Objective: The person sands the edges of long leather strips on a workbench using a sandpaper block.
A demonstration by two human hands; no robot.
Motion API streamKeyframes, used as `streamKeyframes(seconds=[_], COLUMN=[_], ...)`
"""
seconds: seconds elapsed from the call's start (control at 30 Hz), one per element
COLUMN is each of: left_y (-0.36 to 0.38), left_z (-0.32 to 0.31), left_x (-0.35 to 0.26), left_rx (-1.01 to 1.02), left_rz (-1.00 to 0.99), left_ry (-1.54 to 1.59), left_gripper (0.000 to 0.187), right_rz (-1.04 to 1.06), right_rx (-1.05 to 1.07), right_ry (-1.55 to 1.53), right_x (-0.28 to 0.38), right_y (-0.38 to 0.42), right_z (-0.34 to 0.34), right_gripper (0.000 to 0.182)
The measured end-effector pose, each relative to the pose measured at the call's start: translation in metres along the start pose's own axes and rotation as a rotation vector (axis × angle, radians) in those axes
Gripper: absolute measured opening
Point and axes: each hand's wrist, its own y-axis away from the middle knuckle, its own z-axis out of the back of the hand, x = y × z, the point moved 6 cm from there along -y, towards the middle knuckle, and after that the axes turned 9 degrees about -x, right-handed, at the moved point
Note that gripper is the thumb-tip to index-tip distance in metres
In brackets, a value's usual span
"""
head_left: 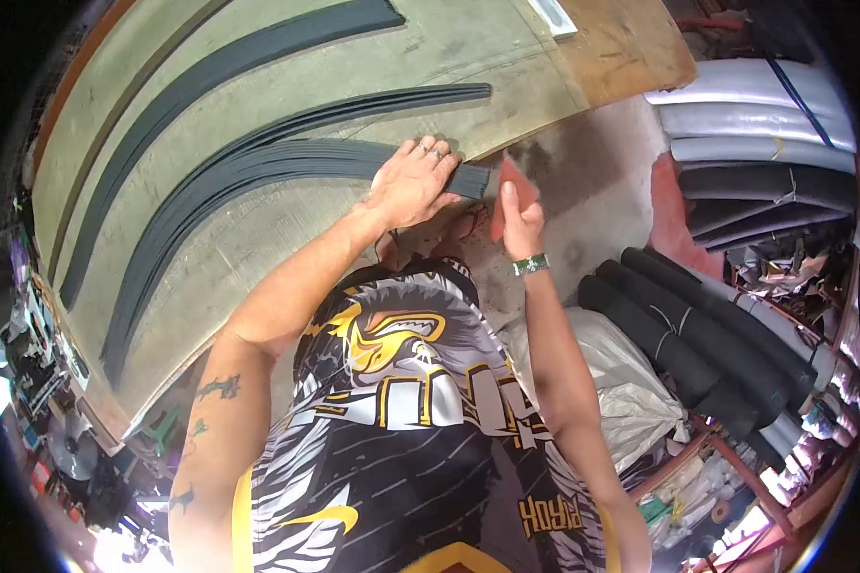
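Note:
My left hand (414, 181) lies over the right end of a stack of long dark grey strips (287, 159), its fingers wrapped over the top and pressed together. The strips curve down to the lower left across the worktable (229, 277), and their ends stick out to the right of the hand. My right hand (521, 220) is closed on a flat reddish piece (514, 177), held upright just beyond the strip ends. A thinner bundle of dark strips (354, 102) and a thicker one (248, 54) lie farther back.
A brown board (631, 57) covers the table's far right corner. Stacked silvery and black rolls (755, 124) are at the right. Black rolls (688, 334) and a whitish plastic sack (612, 368) lie at lower right. Cluttered items line the left edge.

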Motion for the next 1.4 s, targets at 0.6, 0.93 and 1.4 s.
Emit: streamKeyframes(seconds=[0.6,0.93,1.4], left_y=[-0.002,0.0,0.009], left_z=[0.0,-0.003,-0.002], left_x=[0.012,0.011,0.015], left_rx=[-0.038,-0.021,-0.08], left_rz=[-0.007,0.041,0.009], left_ry=[0.07,0.153,0.117], left_gripper=[0.062,0.06,0.068], right_rz=[0.453,0.416,0.345], right_rx=[0.214,0.219,0.037], right_ry=[0.47,0.566,0.244], right_x=[-0.036,-0.07,0.027], right_y=[-0.006,-0.007,-0.007], right_z=[0.029,0.047,0.023], right_gripper=[0.044,0.044,0.044])
